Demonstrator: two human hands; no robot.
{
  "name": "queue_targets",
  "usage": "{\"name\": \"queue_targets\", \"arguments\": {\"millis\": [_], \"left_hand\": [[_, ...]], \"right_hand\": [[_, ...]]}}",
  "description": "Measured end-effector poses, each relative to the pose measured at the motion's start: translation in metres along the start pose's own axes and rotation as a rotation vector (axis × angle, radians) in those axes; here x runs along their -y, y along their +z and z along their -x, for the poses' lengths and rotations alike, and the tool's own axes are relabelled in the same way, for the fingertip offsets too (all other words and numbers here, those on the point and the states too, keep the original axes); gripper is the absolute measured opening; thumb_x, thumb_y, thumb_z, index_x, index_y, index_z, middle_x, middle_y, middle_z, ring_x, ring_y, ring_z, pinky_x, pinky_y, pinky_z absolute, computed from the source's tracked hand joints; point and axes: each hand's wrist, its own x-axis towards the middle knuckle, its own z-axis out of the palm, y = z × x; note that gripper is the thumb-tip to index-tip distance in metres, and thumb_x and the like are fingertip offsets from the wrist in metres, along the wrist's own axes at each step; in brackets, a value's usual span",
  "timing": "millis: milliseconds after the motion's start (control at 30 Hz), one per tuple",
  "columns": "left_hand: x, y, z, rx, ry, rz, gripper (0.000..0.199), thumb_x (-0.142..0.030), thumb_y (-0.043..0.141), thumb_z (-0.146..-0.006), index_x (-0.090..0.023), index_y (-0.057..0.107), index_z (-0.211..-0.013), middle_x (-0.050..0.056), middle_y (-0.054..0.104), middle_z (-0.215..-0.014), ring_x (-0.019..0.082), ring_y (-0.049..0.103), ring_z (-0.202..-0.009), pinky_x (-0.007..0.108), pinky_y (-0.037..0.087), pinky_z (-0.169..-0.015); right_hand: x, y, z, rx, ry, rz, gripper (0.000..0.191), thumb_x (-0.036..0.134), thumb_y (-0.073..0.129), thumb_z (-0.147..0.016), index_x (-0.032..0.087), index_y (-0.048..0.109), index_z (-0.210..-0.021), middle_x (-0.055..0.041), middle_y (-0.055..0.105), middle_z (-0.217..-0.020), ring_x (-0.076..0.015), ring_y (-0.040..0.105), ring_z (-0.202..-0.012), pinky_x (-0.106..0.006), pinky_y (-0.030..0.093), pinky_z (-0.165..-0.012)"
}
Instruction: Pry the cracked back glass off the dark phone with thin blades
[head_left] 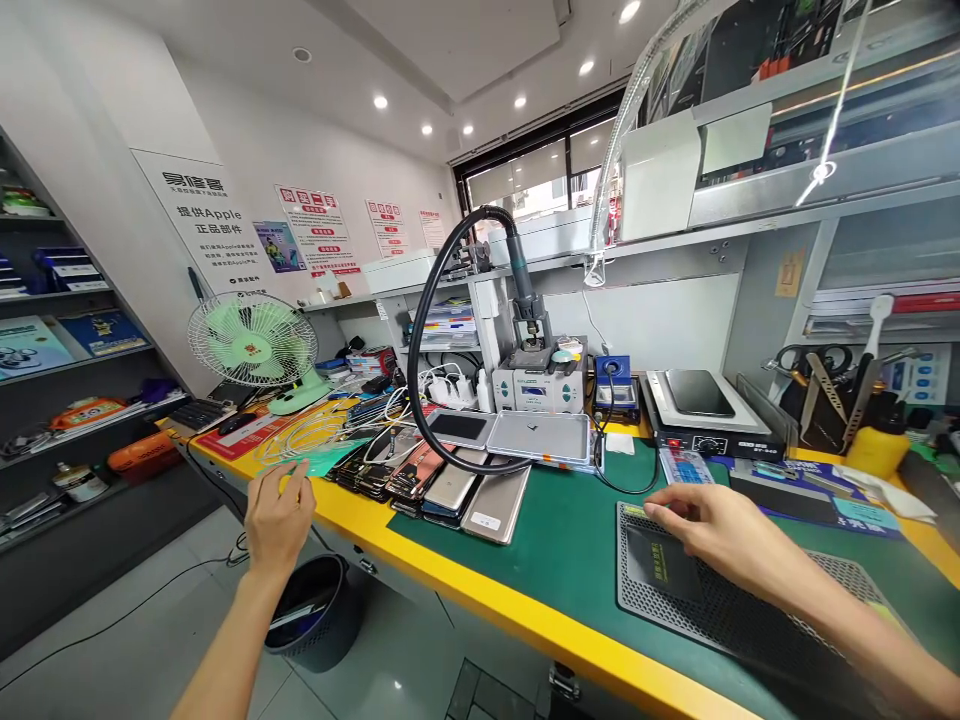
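Note:
My left hand (281,515) is raised at the yellow front edge of the bench, its fingers bent in toward the thumb. A speck of yellow shows between the fingers; I cannot tell whether it is held or is the edge behind. Beyond the fingertips lies a green sheet (334,458). My right hand (701,520) is closed in a pinch over the far left corner of a perforated grey-black pad (630,575). Whatever its fingertips hold, if anything, is hidden. A dark rectangular panel with yellowish lettering (660,565) shows on the pad beside that hand.
Several used phones (495,505) lie stacked at the bench front, beside a clear-lidded tray (540,437). A black hose (417,340) arches over them from a hot-air station (541,385). A hot plate (709,415) bears a phone. A bin (319,610) stands below; a fan (255,340) is left.

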Motion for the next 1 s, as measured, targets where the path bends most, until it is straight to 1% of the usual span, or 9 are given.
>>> {"name": "queue_targets", "arguments": {"millis": [100,167,267,433,533,633,733,800,1000], "left_hand": [[-0.005,0.012,0.007,0.050,-0.045,-0.007,0.023,-0.020,0.053,-0.094,-0.012,0.068,-0.109,0.015,0.063,-0.113,0.029,0.058,-0.114,0.051,0.046,-0.099],[-0.010,0.018,0.010,0.080,-0.067,-0.002,0.027,-0.020,0.048,-0.094,-0.010,0.070,-0.106,0.019,0.062,-0.110,0.032,0.057,-0.113,0.052,0.045,-0.099],[-0.018,0.024,0.013,0.142,-0.079,0.027,0.031,-0.020,0.044,-0.093,-0.011,0.072,-0.104,0.020,0.063,-0.107,0.033,0.057,-0.108,0.049,0.046,-0.095],[-0.025,0.026,0.019,0.261,-0.079,0.089,0.033,-0.022,0.043,-0.090,-0.014,0.072,-0.106,0.015,0.067,-0.103,0.031,0.059,-0.102,0.041,0.050,-0.083],[-0.026,0.021,0.020,0.323,-0.094,0.123,0.036,-0.021,0.042,-0.086,-0.015,0.071,-0.107,0.014,0.069,-0.104,0.031,0.059,-0.101,0.039,0.051,-0.079],[-0.032,0.011,0.014,0.355,-0.133,0.147,0.039,-0.022,0.047,-0.079,-0.015,0.071,-0.109,0.015,0.067,-0.111,0.034,0.056,-0.107,0.043,0.049,-0.086],[-0.050,0.000,0.001,0.338,-0.218,0.182,0.042,-0.026,0.051,-0.077,-0.011,0.069,-0.112,0.019,0.063,-0.116,0.038,0.052,-0.114,0.051,0.042,-0.099],[-0.069,-0.007,-0.011,0.348,-0.280,0.250,0.039,-0.028,0.051,-0.079,-0.012,0.068,-0.110,0.017,0.066,-0.109,0.035,0.055,-0.110,0.048,0.043,-0.100],[-0.128,-0.018,-0.043,0.589,-0.435,0.577,0.026,-0.036,0.054,-0.084,-0.021,0.072,-0.097,0.004,0.074,-0.087,0.020,0.066,-0.075,0.030,0.051,-0.070]], "right_hand": [[0.022,0.009,-0.016,0.041,0.180,-0.332,0.022,0.038,0.066,-0.086,0.017,0.069,-0.084,-0.0029,0.065,-0.062,-0.0166,0.057,-0.050,-0.027,0.035,-0.044],[0.035,0.016,-0.033,0.044,0.281,-0.498,0.020,0.034,0.065,-0.088,0.015,0.065,-0.090,-0.0055,0.068,-0.076,-0.0146,0.059,-0.050,-0.026,0.038,-0.040],[0.045,0.027,-0.059,0.050,0.399,-0.609,0.022,0.032,0.063,-0.092,0.012,0.061,-0.098,-0.0072,0.068,-0.084,-0.0128,0.060,-0.052,-0.024,0.043,-0.042],[0.048,0.046,-0.085,0.069,0.529,-0.812,0.020,0.032,0.060,-0.098,0.013,0.061,-0.105,-0.0007,0.064,-0.086,-0.0088,0.059,-0.061,-0.021,0.050,-0.051],[0.050,0.054,-0.088,0.068,0.553,-0.946,0.019,0.029,0.061,-0.097,0.013,0.062,-0.108,-0.0021,0.065,-0.092,-0.0101,0.061,-0.067,-0.022,0.053,-0.056],[0.056,0.058,-0.086,0.077,0.543,-1.094,0.019,0.026,0.061,-0.097,0.013,0.062,-0.111,-0.0028,0.065,-0.095,-0.0106,0.062,-0.069,-0.022,0.054,-0.056],[0.062,0.060,-0.080,0.093,0.525,-1.227,0.016,0.021,0.060,-0.097,0.013,0.061,-0.111,-0.0029,0.065,-0.096,-0.0109,0.064,-0.071,-0.022,0.056,-0.057],[0.067,0.059,-0.074,0.100,0.508,-1.297,0.013,0.015,0.059,-0.097,0.012,0.059,-0.109,-0.0045,0.067,-0.097,-0.0128,0.067,-0.075,-0.023,0.059,-0.060],[0.076,0.051,-0.048,0.097,0.427,-1.428,0.012,0.003,0.059,-0.090,0.011,0.055,-0.097,-0.0159,0.070,-0.097,-0.0210,0.074,-0.089,-0.027,0.066,-0.076]]}}
